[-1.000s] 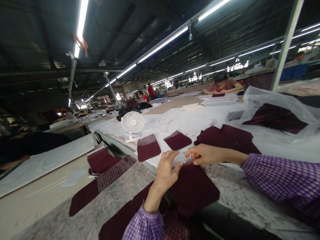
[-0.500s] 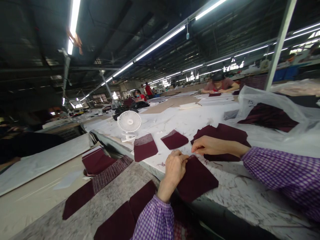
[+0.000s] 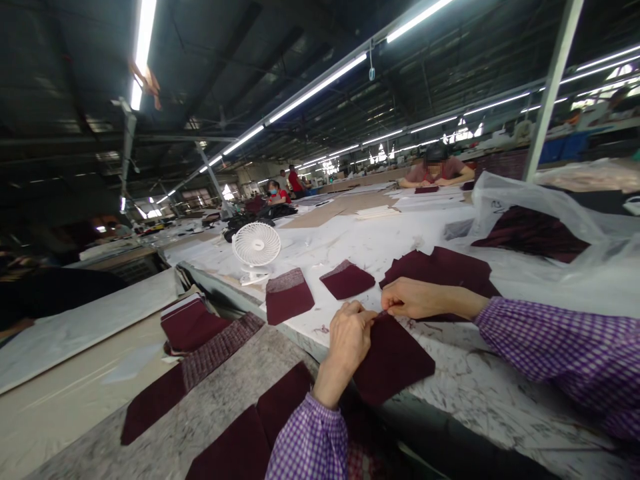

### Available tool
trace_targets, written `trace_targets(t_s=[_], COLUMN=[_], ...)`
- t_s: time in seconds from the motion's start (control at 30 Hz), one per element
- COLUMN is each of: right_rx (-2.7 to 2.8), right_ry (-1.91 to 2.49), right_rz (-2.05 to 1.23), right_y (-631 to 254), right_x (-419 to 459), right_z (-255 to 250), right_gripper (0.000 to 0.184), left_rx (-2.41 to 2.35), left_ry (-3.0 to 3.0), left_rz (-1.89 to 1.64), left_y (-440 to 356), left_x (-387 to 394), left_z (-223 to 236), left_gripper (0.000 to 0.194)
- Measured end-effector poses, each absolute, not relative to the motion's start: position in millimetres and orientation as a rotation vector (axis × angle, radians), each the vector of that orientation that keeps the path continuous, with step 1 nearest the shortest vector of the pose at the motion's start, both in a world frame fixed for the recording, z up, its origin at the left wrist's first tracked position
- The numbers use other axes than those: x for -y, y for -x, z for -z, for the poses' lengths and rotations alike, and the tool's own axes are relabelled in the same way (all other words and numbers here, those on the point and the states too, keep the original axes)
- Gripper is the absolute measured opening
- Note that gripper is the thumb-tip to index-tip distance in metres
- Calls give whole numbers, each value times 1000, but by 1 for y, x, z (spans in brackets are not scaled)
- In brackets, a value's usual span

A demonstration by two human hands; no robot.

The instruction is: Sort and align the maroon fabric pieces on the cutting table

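Note:
A maroon fabric piece (image 3: 395,360) with angled corners lies at the table's near edge, partly overhanging it. My left hand (image 3: 350,333) pinches its upper left edge, thumb and fingers pressed together. Close beside it, my right hand (image 3: 407,297) has its fingertips closed at the same top edge; whether they grip the cloth or a loose thread is too small to tell. Behind my right hand lies a larger maroon fabric stack (image 3: 437,267). Two smaller maroon pieces, one pocket-shaped (image 3: 290,298) and one further right (image 3: 347,280), have greyish upper bands.
A small white fan (image 3: 257,245) stands at the table's left edge. On the lower left surface lie more maroon pieces (image 3: 155,407) and a folded stack (image 3: 193,325). A clear plastic bag (image 3: 540,230) holds dark cloth at right. Co-workers sit farther back.
My right hand has lowered slightly, its fingers closing in at the top edge of the maroon piece beside my left fingertips. My left hand stays on the cloth. The view has shifted slightly.

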State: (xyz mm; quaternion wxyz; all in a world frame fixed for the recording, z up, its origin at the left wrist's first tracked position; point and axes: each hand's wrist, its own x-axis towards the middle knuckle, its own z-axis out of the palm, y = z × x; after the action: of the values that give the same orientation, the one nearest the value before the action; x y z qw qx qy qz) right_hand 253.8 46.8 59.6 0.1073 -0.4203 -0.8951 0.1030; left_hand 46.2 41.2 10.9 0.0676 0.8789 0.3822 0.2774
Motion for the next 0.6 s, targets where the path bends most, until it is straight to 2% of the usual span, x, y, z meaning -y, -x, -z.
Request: trace_targets(t_s=[0.13,0.37,0.5,0.6], right_rx=[2730,2819,2755,2638], right_ry=[1102,932,989,1112], right_rz=[-38,725,753,487], right_y=[-251,-254,-263,-259], right_x=[-42,-31,-29,-24], right_z=[-59,-32,-30,-38], right_gripper=[19,24,28,33], left_rx=[-1108,-1094,-1096,-1107], left_ry=[-2621,-2699,-2751,-2766], left_rz=[-875,-784,-759,-759], left_y=[-44,-40,-41,-43], left_x=[-44,-46,-45,-44], left_z=[-7,-7,-8,-8], left_gripper=[28,38,38,38])
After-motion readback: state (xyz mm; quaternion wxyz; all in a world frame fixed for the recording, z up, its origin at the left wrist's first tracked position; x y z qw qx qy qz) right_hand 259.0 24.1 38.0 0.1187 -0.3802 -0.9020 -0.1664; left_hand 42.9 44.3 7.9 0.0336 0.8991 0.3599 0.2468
